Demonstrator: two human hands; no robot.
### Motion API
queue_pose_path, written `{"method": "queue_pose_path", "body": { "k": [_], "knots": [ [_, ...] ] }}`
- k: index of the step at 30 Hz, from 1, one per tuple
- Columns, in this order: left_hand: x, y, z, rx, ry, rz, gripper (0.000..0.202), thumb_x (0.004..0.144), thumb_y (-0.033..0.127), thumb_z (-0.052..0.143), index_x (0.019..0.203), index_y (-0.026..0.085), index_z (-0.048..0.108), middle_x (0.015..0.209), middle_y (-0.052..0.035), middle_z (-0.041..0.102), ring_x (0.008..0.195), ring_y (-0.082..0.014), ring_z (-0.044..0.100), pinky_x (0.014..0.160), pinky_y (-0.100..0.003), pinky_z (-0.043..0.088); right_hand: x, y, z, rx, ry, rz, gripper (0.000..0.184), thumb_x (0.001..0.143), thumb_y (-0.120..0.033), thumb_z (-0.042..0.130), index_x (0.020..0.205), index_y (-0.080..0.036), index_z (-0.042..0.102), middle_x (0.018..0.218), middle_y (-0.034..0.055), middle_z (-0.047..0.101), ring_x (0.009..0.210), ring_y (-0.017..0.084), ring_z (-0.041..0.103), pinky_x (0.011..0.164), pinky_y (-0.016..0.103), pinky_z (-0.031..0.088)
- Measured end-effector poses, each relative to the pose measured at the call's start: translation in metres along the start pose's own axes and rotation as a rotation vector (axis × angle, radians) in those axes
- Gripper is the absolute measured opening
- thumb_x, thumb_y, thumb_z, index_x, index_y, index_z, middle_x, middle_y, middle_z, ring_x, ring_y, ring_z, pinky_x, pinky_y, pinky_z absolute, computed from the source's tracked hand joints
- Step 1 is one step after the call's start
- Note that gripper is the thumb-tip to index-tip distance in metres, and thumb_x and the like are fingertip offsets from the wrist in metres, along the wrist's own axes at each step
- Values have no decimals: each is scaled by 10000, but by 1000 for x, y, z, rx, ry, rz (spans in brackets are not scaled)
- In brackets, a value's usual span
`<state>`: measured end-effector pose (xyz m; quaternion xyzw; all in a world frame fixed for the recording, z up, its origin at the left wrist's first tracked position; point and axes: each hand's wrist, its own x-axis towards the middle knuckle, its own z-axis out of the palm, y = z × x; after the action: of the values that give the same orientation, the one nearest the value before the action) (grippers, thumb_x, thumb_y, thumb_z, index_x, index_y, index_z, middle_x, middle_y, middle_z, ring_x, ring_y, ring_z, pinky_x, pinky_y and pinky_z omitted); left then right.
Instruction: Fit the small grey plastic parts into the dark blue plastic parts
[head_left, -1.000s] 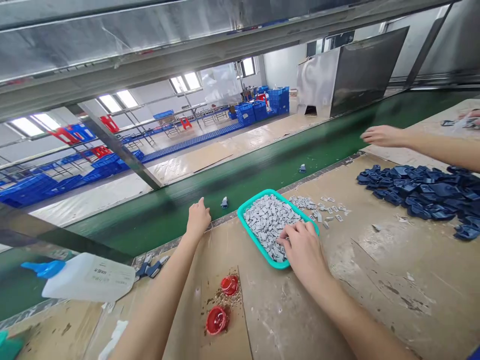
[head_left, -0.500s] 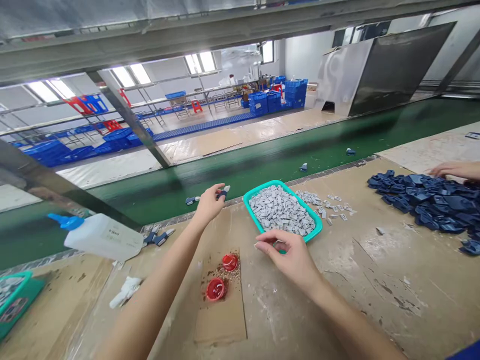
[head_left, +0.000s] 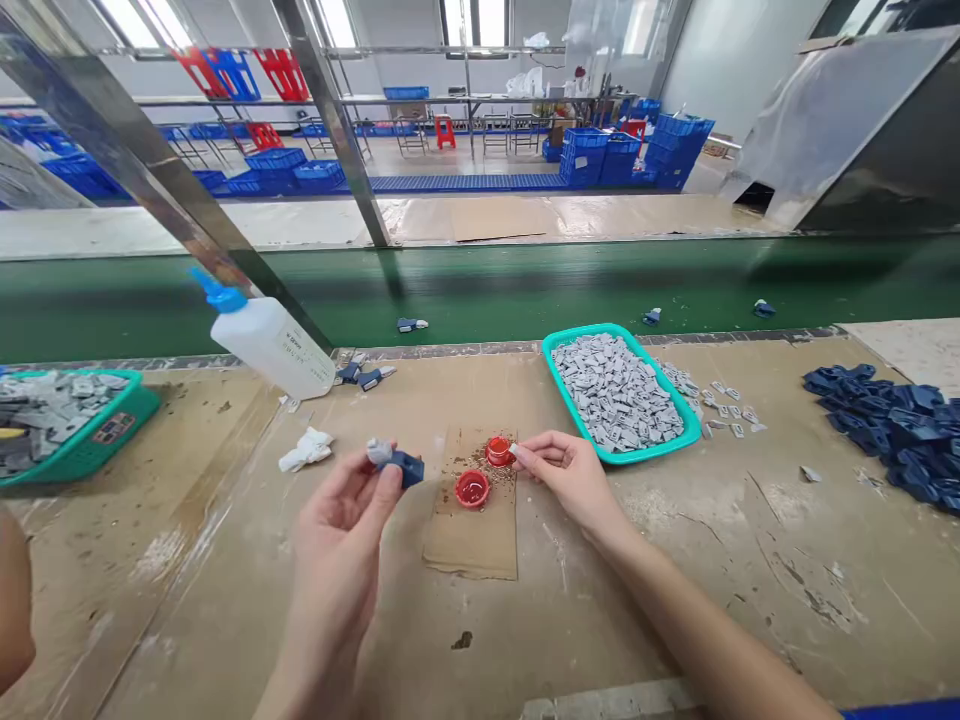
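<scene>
My left hand (head_left: pixel 341 535) is closed on a navy plastic part (head_left: pixel 407 467) with a whitish-grey piece at its upper end, held above the table left of the cardboard strip (head_left: pixel 471 553). Between thumb and forefinger, my right hand (head_left: pixel 570 478) pinches a small light-grey plastic piece (head_left: pixel 514 450), mostly covered by the fingertips. That piece is right beside the farther red cup (head_left: pixel 497 452); whether they touch I cannot tell. A nearer red cup (head_left: pixel 472 489) with shiny red insides also stands on the strip. Right of the cups sits a turquoise basket (head_left: pixel 651 456) full of grey pieces.
A white bottle (head_left: pixel 274 345) with a blue nozzle leans at the left, near a crumpled white wad (head_left: pixel 306 450). Navy parts (head_left: pixel 892 425) are heaped at right. Beyond the table runs a green conveyor (head_left: pixel 480 285) carrying several parts. Another person's arm (head_left: pixel 11 600) shows far left.
My left hand has come back from the conveyor edge with the navy part. My right hand has moved from the basket's near edge to the red cups. The view has levelled.
</scene>
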<state>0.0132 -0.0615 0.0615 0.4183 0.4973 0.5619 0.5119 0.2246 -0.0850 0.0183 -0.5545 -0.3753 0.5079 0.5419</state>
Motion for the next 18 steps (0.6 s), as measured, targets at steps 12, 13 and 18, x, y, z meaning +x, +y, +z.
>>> {"method": "queue_pose_path", "body": {
  "k": [12,13,18],
  "knots": [
    [-23,-25,-4,-54,-44,-136,348,685,289,787,999,195,671,998,-39,715,923,-139,664,847,-209,534,7,12,6,-26,15,15,329,732,-453,734,825,-140,688,780,97,741,705,169,659,653,275,490],
    [-23,-25,-3,-64,-42,-140,350,676,279,793,992,194,671,999,-40,716,920,-144,669,846,-216,538,7,11,6,-25,15,16,328,733,-450,735,826,-139,688,781,98,740,705,168,657,653,275,488],
    [-27,-29,8,-86,-70,-133,310,662,218,803,940,184,669,969,-45,732,909,-163,692,840,-226,550,-1,0,4,39,-16,31,282,737,-411,749,818,-150,679,761,69,734,663,136,624,625,245,470]
  ]
}}
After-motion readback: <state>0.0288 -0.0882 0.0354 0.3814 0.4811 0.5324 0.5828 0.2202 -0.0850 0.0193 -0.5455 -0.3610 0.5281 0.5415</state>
